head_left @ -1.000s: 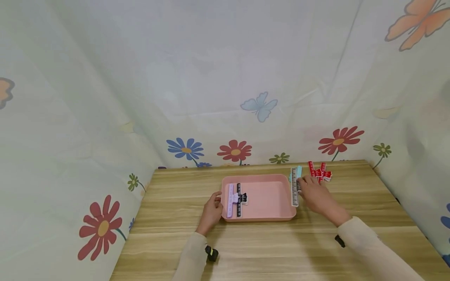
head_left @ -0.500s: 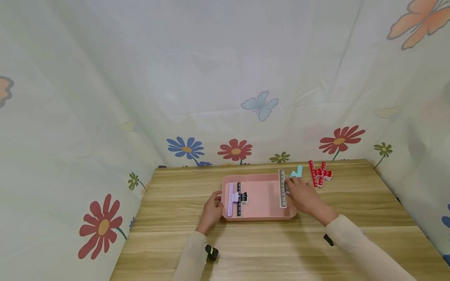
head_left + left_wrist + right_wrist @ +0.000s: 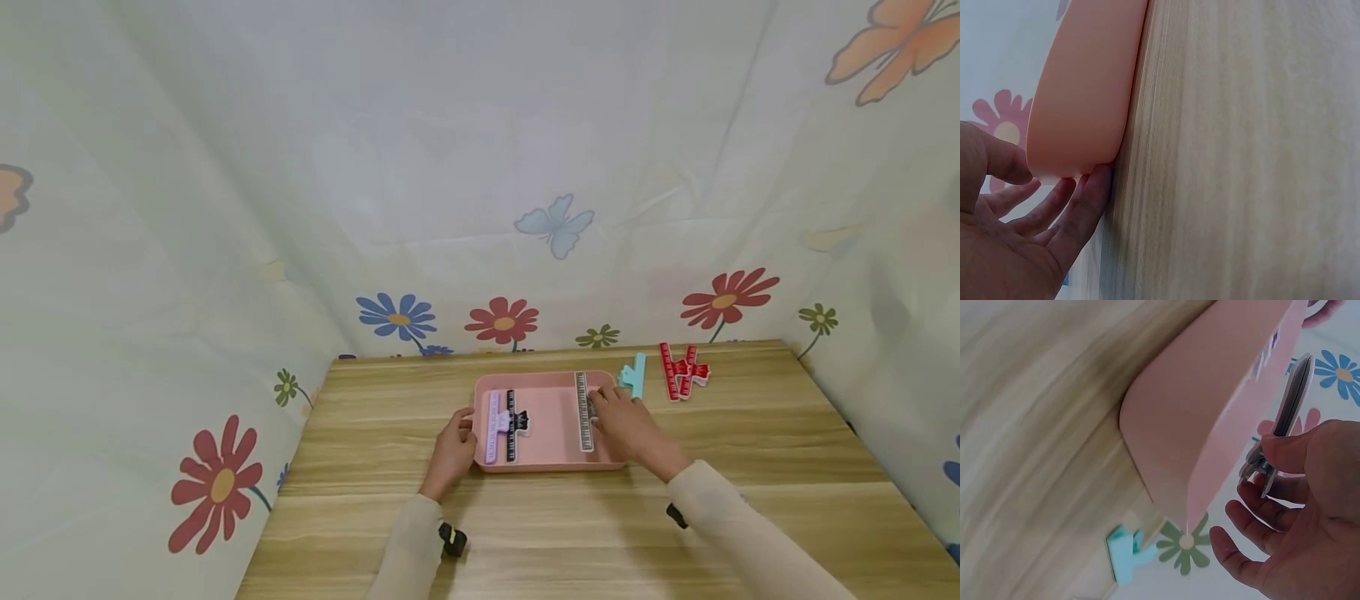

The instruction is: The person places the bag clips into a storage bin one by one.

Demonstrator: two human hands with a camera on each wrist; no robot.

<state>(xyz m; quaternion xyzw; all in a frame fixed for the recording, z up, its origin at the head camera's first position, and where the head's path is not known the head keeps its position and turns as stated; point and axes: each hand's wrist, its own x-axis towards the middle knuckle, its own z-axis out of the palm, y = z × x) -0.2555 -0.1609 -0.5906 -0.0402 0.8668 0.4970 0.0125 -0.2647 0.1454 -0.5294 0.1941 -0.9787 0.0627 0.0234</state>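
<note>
In the head view, my right hand (image 3: 626,425) holds a grey-and-white long clip (image 3: 583,412) with a piano-key pattern over the right part of the pink tray (image 3: 551,468). The right wrist view shows thumb and fingers pinching the clip (image 3: 1294,394) by its handle end, above the tray rim. My left hand (image 3: 452,450) is at the tray's left end. Up close, its outstretched fingers touch the tray's outer wall (image 3: 1085,94), with the thumb tip right at the rim. Inside the tray, on the left, lie a lilac clip (image 3: 492,429) and a black clip (image 3: 511,427) side by side.
A turquoise clip (image 3: 634,377) lies just beyond the tray's right back corner. Farther right are two red clips (image 3: 681,371), close together. The wooden table (image 3: 540,533) ends at the back against a flower-printed curtain (image 3: 450,208).
My right hand has carried the grey clip leftward, from the tray's right edge to over its inside, uncovering the turquoise clip. The left hand stays in place.
</note>
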